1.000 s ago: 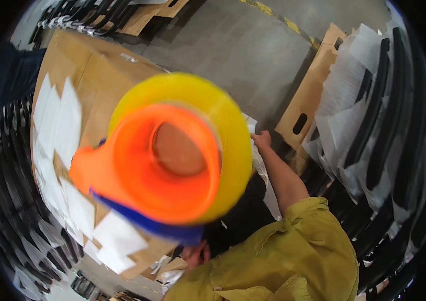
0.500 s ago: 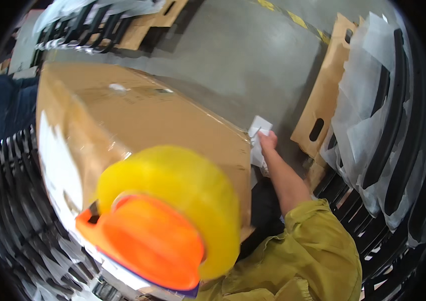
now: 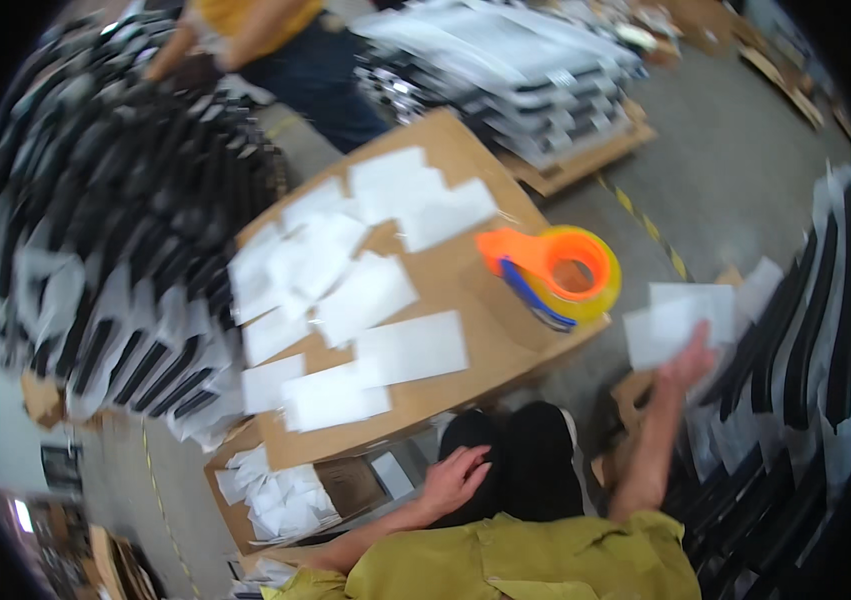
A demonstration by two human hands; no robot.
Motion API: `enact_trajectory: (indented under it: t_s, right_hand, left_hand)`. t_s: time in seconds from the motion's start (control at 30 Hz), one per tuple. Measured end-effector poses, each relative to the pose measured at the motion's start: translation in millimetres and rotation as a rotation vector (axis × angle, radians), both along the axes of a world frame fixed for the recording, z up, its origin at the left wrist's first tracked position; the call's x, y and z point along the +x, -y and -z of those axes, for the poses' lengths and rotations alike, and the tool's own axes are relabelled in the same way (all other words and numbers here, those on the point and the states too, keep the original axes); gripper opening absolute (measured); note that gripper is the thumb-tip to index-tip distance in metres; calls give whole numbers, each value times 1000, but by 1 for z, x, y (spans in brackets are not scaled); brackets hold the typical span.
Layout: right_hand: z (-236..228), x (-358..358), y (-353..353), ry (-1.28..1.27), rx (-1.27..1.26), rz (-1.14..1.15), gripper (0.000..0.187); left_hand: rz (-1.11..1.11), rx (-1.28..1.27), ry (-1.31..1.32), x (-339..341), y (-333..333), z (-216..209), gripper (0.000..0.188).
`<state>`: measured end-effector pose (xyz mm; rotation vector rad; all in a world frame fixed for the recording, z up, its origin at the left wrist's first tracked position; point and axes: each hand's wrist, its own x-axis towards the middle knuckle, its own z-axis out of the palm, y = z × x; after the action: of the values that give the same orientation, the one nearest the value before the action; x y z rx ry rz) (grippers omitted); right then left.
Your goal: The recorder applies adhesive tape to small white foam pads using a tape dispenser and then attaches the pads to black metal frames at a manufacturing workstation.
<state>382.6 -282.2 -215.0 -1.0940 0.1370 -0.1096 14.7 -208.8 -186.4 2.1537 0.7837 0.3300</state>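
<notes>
In my right hand (image 3: 687, 362) there are some white sheets of paper (image 3: 680, 315), held out to the right of the box. My left hand (image 3: 457, 482) lies on my dark trouser leg with its fingers loosely stretched and nothing in it. Before me is a brown cardboard box (image 3: 475, 290), its top strewn with several white paper sheets (image 3: 411, 348), some overlapping. At the right end of that top sits an orange tape dispenser (image 3: 577, 262) with a wide yellow tape roll (image 3: 605, 300) and a blue part along its side.
An open carton (image 3: 235, 500) of crumpled white pieces stands low at the left. Stacks of black curved parts with white wrapping rise at left (image 3: 145, 200) and right (image 3: 835, 300). Beyond the box are a wrapped stack (image 3: 535, 70) and a person in dark trousers (image 3: 315, 80).
The view has swung round, bringing the sheet-covered box top and my left hand into sight. The tape dispenser, close up before, now sits on the box. White paper stays in my right hand.
</notes>
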Motion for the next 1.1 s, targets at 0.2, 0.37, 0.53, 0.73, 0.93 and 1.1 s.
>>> enact_trajectory:
  t_s: [0.2, 0.37, 0.53, 0.73, 0.93, 1.1]
  right_hand:
    - [-143, -141, 17, 448, -170, -1027, 40]
    - [-161, -193, -4, 446, -594, -1300, 25]
    - [-164, -128, -53, 1217, -943, -466, 34]
    - [-140, -110, -90, 1314, -1667, -615, 49]
    - [-135, -104, -96, 1130, -1524, -805, 41]
    - [-163, -104, -69, 1006, -1199, -570, 35]
  left_hand:
    - [15, -441, 624, 14, -10, -95, 67]
    - [3, -676, 532, -5, -2, -114, 54]
    - [471, -451, -25, -29, -31, -76, 51]
    - [481, 333, -329, -7, 16, -8, 62]
    - [491, 383, -247, -4, 34, 0, 62]
    - [371, 269, -309, 11, 40, 4, 72]
